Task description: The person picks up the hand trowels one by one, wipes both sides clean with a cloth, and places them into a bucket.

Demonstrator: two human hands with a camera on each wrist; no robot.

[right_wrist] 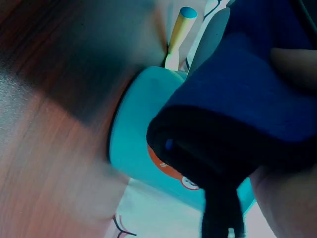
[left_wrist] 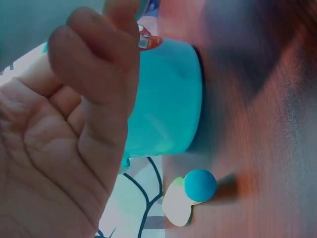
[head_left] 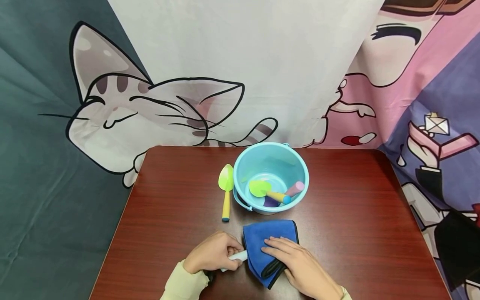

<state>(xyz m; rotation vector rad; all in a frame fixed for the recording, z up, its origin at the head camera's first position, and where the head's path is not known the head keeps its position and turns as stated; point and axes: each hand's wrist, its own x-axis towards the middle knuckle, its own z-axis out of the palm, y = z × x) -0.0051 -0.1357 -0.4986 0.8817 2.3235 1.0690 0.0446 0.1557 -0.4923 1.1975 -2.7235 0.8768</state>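
My left hand pinches a pale, rounded handle between thumb and fingers, low over the table's near side. The handle's other end runs under a folded blue cloth with black edging, so what it belongs to is hidden. My right hand grips that cloth, fingers spread on top and thumb underneath. In the right wrist view the cloth is doubled over, with a pale piece showing past its far side. Only the palm and curled fingers of the left hand fill much of its wrist view.
Beyond the hands stands a light blue bucket holding a green toy shovel, a pink handle and a purple piece. Left of it lies a green and yellow toy trowel. A printed curtain hangs behind the table.
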